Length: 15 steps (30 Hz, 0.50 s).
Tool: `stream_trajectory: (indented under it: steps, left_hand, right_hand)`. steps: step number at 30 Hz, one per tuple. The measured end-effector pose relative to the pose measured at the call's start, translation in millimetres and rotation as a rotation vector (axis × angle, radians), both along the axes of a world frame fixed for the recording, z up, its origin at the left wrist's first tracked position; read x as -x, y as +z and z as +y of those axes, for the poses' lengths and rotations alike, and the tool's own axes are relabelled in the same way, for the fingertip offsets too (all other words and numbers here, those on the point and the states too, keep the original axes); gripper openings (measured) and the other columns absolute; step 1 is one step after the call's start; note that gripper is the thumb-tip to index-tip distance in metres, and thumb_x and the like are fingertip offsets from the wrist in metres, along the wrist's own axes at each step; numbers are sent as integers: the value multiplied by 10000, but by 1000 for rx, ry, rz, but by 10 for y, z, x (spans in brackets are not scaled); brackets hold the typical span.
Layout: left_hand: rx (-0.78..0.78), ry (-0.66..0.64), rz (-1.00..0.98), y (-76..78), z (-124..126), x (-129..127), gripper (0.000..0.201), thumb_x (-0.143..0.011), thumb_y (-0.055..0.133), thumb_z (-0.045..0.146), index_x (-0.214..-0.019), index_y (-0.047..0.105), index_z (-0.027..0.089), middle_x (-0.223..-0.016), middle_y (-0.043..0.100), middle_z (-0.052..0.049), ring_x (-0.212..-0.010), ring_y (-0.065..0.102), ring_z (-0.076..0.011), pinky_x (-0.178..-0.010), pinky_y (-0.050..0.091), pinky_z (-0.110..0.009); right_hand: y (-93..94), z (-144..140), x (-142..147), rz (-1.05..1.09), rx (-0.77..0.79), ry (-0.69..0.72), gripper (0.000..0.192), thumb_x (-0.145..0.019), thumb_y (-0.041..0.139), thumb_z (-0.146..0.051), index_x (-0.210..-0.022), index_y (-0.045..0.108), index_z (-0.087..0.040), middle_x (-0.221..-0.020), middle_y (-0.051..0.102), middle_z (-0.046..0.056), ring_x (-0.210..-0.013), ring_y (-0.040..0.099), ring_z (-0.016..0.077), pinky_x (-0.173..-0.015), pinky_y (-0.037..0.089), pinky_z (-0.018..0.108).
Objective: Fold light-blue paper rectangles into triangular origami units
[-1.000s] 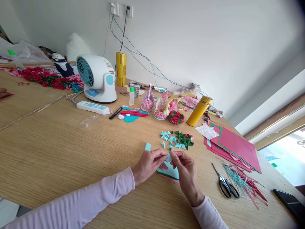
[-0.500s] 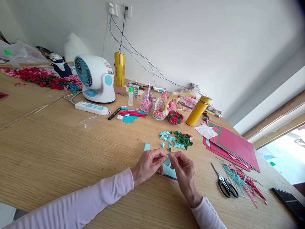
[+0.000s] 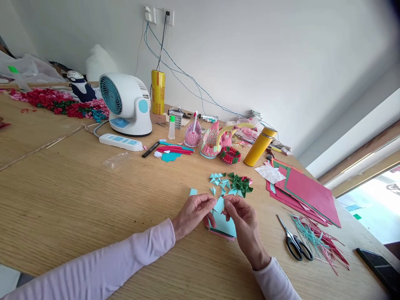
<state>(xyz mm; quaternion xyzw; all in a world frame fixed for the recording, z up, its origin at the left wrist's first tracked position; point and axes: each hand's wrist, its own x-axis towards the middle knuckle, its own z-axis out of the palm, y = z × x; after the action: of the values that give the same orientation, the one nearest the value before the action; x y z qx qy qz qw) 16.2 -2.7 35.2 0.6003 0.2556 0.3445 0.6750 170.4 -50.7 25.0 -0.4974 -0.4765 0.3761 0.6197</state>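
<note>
A small light blue piece of paper (image 3: 219, 205) is stretched between my two hands, just above the table. My left hand (image 3: 195, 213) pinches its left edge between thumb and finger. On the other side, my right hand (image 3: 243, 218) grips the right edge the same way. Below the hands lies a stack of coloured paper (image 3: 227, 226), light blue on top with green and pink edges under it. Another light blue paper strip (image 3: 193, 191) shows behind my left hand. Beyond them is a pile of folded paper triangles (image 3: 241, 184), light blue and dark green.
Scissors (image 3: 296, 242) rest at the right beside thin paper strips (image 3: 321, 239). Red sheets (image 3: 312, 193) lie behind them. Farther back stand a yellow flask (image 3: 260, 146), folded paper swans (image 3: 211, 141), and a white fan (image 3: 129, 104) near a power strip (image 3: 120, 142). A phone (image 3: 379, 266) lies at the right edge.
The light blue paper between my fingers now shows more of its flat face. My right hand has shifted slightly right, uncovering more of the stack below.
</note>
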Motion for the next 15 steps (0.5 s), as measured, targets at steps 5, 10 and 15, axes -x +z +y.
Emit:
stream_trajectory:
  steps: [5,10,15]
  left_hand:
    - [3,-45,-20,-23,15,3,363,-858,536,497,-799,553,138,-583,593,7,-484,626,-128,-425,445,-182]
    - [-15,-101,-49,-35,18,8,353,-905,471,468,-864,564,130,-750,666,-51,-519,639,-117,-441,455,-180]
    - [-35,-73,-43,-29,-4,6,347,-852,570,457,-972,554,132,-810,667,-63,-530,637,-126,-451,467,-201]
  right_hand:
    - [-4,-11,9,118,51,37,235,-790,703,-385,-886,695,-171,-622,581,-8,-548,504,106,-486,415,213]
    - [3,-24,-2,137,78,65,239,-799,693,-392,-880,685,-167,-600,550,-26,-526,459,92,-494,379,205]
    - [9,-27,16,85,76,85,252,-817,669,-408,-890,670,-167,-622,542,-24,-522,442,93,-492,366,213]
